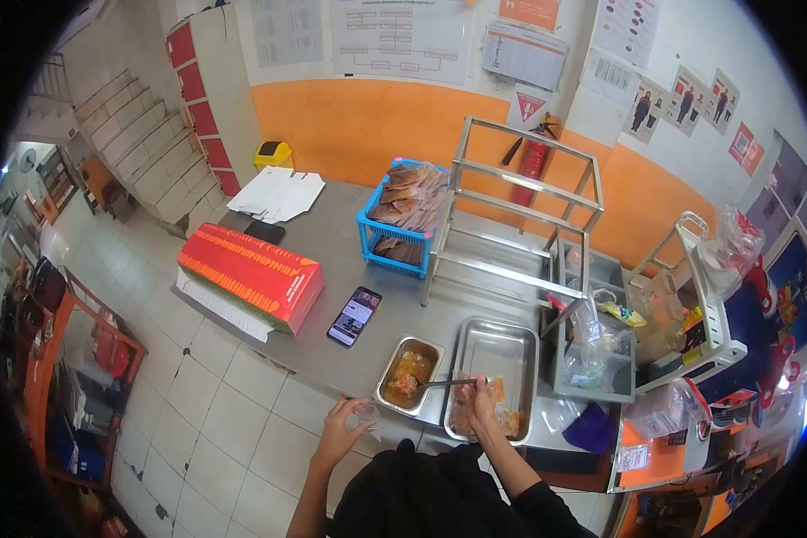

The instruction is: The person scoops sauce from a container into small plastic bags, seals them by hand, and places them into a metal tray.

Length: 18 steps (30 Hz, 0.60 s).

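My right hand [481,405] is closed around the dark handle of a spoon [446,384]. The spoon's far end reaches into a small steel pan [438,355] holding an orange-brown sauce with reddish bits [407,379]. To the left of that pan, near the counter's front edge, my left hand [339,430] pinches a small clear plastic item [365,415]; whether it is a bag or a cup is hard to make out. Beneath my right forearm lies a larger, shallow steel tray [493,339], with clear packets [508,420] at its near end.
A phone [354,316] with a lit screen lies on the counter. Left of it is a long red box [251,273]. Behind stand a blue basket [368,235] of brown packets and a metal rack [511,206]. Grey bins [592,394] and a purple cloth [590,429] are at right.
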Motion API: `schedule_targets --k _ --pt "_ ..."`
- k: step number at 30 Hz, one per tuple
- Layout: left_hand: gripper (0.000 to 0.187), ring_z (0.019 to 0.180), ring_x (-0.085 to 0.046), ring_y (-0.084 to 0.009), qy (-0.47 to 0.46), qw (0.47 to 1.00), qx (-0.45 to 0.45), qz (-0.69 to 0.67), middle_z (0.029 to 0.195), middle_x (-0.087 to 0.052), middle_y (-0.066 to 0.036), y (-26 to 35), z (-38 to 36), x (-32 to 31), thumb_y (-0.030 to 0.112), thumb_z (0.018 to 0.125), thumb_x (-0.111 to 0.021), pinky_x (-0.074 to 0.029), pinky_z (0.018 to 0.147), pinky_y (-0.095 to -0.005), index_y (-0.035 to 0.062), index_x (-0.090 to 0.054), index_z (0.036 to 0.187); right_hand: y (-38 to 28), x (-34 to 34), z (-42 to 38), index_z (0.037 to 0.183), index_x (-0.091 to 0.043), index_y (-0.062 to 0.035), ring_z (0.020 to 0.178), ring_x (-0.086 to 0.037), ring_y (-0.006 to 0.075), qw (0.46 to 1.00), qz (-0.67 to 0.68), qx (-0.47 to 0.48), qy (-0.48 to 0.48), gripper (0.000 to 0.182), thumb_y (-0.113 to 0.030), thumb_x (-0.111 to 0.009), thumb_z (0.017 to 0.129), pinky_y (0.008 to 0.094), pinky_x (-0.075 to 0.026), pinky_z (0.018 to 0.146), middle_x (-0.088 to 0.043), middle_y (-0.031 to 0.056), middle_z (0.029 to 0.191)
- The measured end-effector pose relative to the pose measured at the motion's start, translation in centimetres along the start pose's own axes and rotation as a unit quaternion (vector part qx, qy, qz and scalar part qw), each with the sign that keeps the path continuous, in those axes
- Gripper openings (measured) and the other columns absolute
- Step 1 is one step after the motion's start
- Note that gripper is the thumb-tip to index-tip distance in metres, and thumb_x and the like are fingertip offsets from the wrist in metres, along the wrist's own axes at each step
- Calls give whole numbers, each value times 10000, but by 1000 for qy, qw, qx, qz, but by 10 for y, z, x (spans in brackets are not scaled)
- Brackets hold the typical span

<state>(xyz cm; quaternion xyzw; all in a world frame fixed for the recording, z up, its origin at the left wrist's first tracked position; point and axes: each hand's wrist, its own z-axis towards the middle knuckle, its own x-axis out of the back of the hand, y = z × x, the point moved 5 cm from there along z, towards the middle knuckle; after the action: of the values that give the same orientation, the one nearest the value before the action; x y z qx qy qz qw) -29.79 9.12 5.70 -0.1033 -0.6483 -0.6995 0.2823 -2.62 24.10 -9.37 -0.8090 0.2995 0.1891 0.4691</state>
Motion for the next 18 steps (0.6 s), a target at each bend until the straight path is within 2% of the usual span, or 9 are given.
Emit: schedule_targets --k 4,7,11,14,16,18 --pt "471 855 -600 -225 7 1000 -16 16 871 -624 -79 2 1 0 82 700 -807 -481 823 -359 44 -635 1137 -1 5 -6 954 -550 -66 663 -594 140 999 -34 26 1 243 -306 -543 994 253 -527 603 -619 50 807" --pt "471 877 -624 -222 12 1000 13 -9 887 -636 -82 -6 -1 -1 88 692 -812 -480 883 -353 48 -638 1128 -4 -1 -18 971 -540 -68 666 -586 143 997 -46 50 -22 248 -314 -532 1001 271 -517 608 -618 54 822" --pt "571 977 -652 -232 5 998 54 -30 1036 -666 -127 -35 -6 -12 113 679 -830 -453 977 -362 30 -609 1199 -3 -14 -27 967 -542 -69 674 -592 138 989 -53 118 -65 255 -319 -518 1007 266 -506 601 -618 54 830" --pt "700 1083 -638 -264 -15 997 60 -34 1177 -647 -171 -52 -8 -22 147 678 -844 -434 1011 -370 6 -547 1297 0 -29 -31 958 -544 -49 672 -596 134 983 -83 158 -55 265 -302 -493 1020 262 -497 598 -614 54 827" --pt "789 1143 -614 -287 -43 997 51 -31 1252 -616 -195 -55 -7 -31 175 680 -852 -431 1011 -373 -14 -493 1357 -2 -43 -37 950 -545 -35 658 -592 128 969 -142 195 -53 282 -297 -474 1029 273 -510 616 -601 59 818" --pt "825 1181 -589 -293 -44 999 25 -13 1267 -607 -199 -58 -6 -38 198 684 -853 -428 1014 -368 -24 -464 1378 -3 -48 -38 948 -544 -21 651 -589 121 926 -263 267 -53 295 -288 -456 1036 275 -514 626 -593 62 810"
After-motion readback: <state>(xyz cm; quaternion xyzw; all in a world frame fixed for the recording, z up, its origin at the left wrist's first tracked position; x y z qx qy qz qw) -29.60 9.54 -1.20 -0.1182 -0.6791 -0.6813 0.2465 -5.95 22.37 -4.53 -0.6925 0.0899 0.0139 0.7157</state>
